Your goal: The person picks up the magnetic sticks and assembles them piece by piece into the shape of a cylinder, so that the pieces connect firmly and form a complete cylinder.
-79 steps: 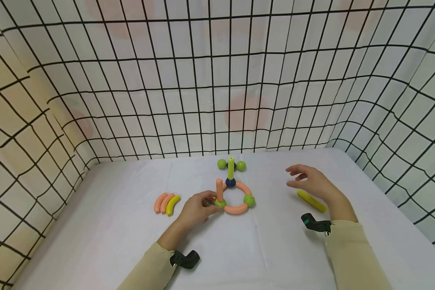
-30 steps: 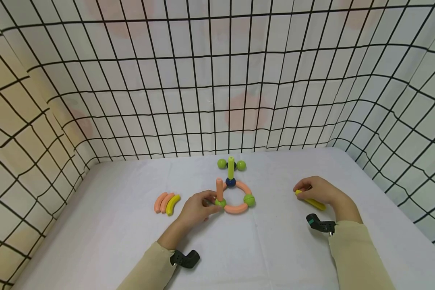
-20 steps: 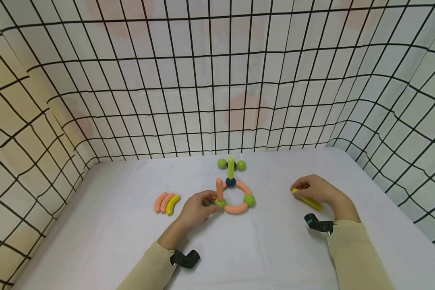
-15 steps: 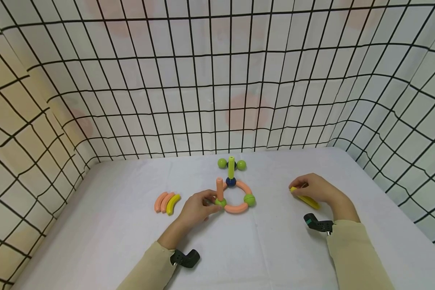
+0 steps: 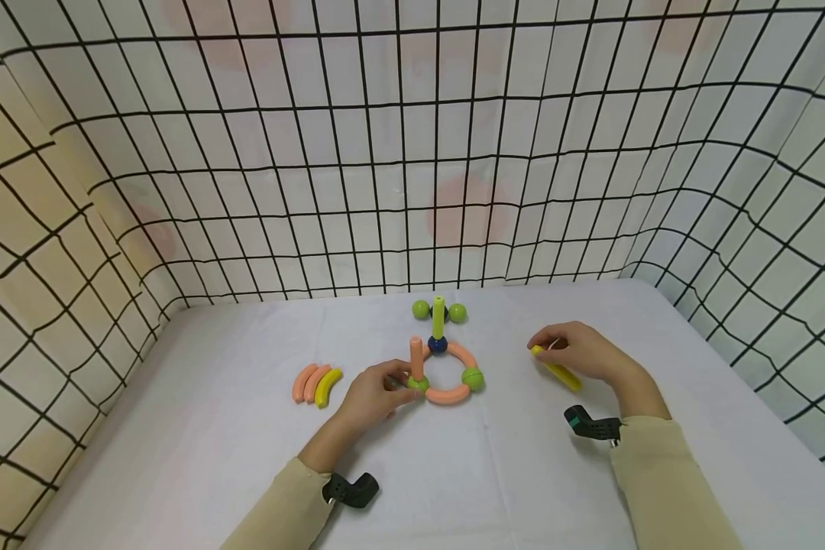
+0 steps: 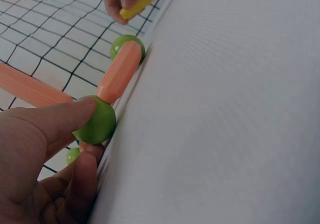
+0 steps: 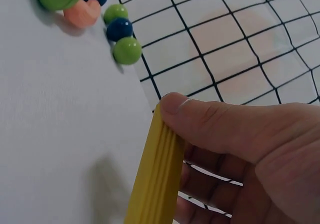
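Observation:
My left hand point(image 5: 374, 393) pinches a green ball point(image 6: 97, 121) on the near left of a ring made of curved orange rods point(image 5: 448, 396) and balls. From that ball an orange rod point(image 5: 416, 359) stands upright. A second green ball point(image 5: 473, 379) sits at the ring's right, and a dark blue ball point(image 5: 437, 344) at its back carries an upright yellow-green rod point(image 5: 438, 317). To the right of the ring, my right hand point(image 5: 580, 351) holds a yellow rod point(image 7: 157, 179) by one end between thumb and fingers; its shadow shows on the cloth in the right wrist view.
Left of the ring lie two curved orange rods point(image 5: 304, 383) and a curved yellow rod point(image 5: 328, 388), side by side. Behind it, a row of green balls point(image 5: 457, 313) and a dark blue ball point(image 7: 120, 29) rests on the white cloth. A black-gridded sheet point(image 5: 412, 153) surrounds the table.
My right hand has come down, taken hold of the yellow rod by its end, and moved left with it toward the ring. The left hand has stayed on its green ball.

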The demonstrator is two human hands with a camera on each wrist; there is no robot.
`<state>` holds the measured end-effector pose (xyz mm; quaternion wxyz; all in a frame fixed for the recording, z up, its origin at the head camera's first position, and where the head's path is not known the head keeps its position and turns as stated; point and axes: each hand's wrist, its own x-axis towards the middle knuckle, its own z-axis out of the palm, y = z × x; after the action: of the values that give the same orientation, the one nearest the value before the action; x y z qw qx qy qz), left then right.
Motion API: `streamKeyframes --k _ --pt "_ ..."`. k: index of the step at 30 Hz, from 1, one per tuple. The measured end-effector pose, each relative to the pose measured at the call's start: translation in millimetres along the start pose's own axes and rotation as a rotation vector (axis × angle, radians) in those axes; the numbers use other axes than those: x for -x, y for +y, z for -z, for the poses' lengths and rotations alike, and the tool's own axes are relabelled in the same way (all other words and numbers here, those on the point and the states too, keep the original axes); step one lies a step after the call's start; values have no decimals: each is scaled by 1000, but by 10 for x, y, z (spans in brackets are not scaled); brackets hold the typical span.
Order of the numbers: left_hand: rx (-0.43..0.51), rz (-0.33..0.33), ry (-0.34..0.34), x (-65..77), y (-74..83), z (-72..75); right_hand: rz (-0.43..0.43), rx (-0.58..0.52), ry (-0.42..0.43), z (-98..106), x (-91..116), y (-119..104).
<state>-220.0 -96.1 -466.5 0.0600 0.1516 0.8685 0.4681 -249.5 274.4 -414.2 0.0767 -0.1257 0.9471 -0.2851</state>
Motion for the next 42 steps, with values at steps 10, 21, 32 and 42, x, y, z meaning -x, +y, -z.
streamKeyframes --k 10,21,32,42 --pt "-2 3 -1 -1 -3 -2 71 -34 73 -2 20 -287" --pt "-8 3 2 6 7 6 91 -119 137 0 9 -472" --pt "-11 1 6 1 -6 1 169 -156 146 -112 -45 -595" --pt "-8 -6 4 -1 -8 5 187 -139 163 -195 -85 -685"
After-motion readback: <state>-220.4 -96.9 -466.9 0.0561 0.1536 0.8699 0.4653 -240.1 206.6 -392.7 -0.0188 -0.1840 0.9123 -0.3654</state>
